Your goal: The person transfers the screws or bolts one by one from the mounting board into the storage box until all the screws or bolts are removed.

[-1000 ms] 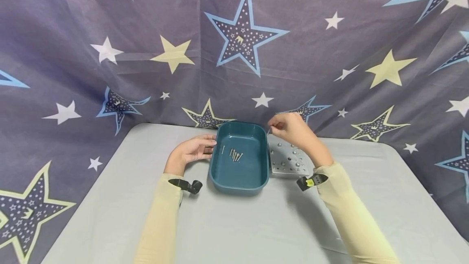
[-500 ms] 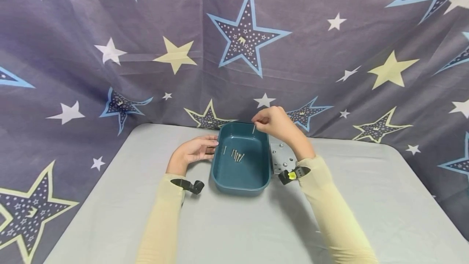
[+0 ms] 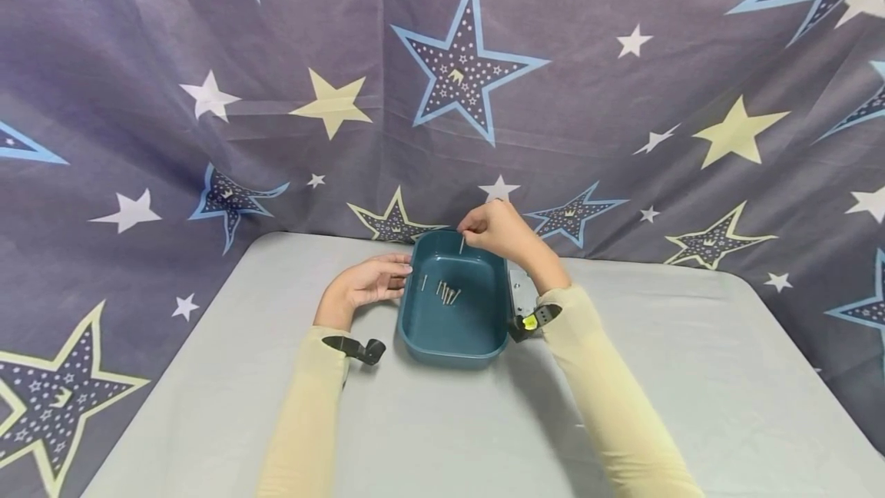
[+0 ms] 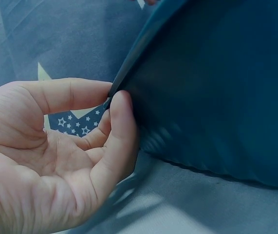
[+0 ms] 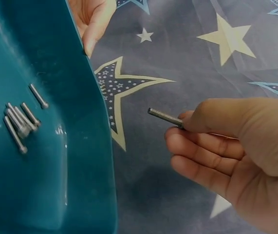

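My left hand (image 3: 369,281) grips the left rim of a teal tray (image 3: 452,342). In the left wrist view, the fingertips (image 4: 122,105) press at the rim and outer wall. Between right thumb and index finger, my right hand (image 3: 501,230) pinches a thin silver screw (image 5: 165,117), its threaded end pointing out and its head hidden by the fingers. That hand is over the far end of the tray. Several similar screws (image 5: 17,122) lie loose on the tray floor, most in a small cluster; one screw (image 3: 425,283) lies apart near the left wall.
Right beside the tray stands a silver metal plate (image 3: 523,294) with holes, mostly covered by my right forearm. The pale grey tabletop (image 3: 429,436) extends around both. A star-patterned curtain (image 3: 276,137) hangs directly behind the table's far edge.
My right hand has moved left with the screw, from above the metal plate to over the tray's far end. The forearm now hides more of the plate. The left hand keeps its place.
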A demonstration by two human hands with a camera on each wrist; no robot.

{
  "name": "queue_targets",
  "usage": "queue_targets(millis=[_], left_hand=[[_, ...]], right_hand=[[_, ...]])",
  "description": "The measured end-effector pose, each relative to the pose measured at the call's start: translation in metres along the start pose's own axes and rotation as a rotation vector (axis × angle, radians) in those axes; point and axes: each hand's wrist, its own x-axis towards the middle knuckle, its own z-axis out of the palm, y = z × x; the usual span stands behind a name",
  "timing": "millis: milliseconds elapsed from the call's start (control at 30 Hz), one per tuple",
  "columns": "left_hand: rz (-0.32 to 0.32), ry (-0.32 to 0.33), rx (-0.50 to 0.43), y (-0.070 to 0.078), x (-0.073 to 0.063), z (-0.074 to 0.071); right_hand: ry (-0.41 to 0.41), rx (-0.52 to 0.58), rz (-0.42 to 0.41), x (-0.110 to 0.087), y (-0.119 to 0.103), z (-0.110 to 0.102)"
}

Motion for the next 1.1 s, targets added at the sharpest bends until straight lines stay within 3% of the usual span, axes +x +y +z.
queue_targets(millis=[567, 1100], left_hand=[[0.008, -0.005, -0.011, 0.002, -0.001, -0.004], [0.014, 0.005, -0.03, -0.001, 0.0, 0.0]], right_hand=[[-0.044, 0.039, 0.045, 0.032, 0.004, 0.044], [-0.087, 0.06, 0.11, 0.034, 0.025, 0.081]])
